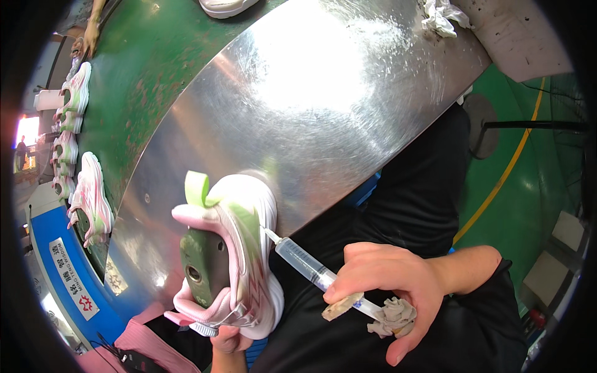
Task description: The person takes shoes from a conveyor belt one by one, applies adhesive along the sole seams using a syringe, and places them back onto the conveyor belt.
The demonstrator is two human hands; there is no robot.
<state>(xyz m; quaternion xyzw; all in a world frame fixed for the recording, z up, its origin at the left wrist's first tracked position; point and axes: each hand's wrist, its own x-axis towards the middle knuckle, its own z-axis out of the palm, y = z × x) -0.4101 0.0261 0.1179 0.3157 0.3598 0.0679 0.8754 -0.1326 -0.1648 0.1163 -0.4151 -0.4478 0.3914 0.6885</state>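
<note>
A pink, white and pale green sneaker [249,267] stands near the lower left edge of the metal table, a dark green shoe last [202,248] filling its opening. My left hand [231,339] grips the sneaker at its near end; most of its fingers are hidden under the shoe. In my right hand [398,276] is a clear plastic syringe [303,260], held between thumb and fingers. Its white nozzle meets the sneaker's side near the sole edge; firm contact cannot be made out. A crumpled greyish wad [396,317] sits at the plunger end, inside the curl of my right hand.
The shiny metal table [311,143] reaches to the upper right, with crumpled white tissue [444,17] at its far end. Similar sneakers [92,196] line the green surface [149,68] on the left. Another person's arm [93,31] shows at upper left, above a blue panel [68,248].
</note>
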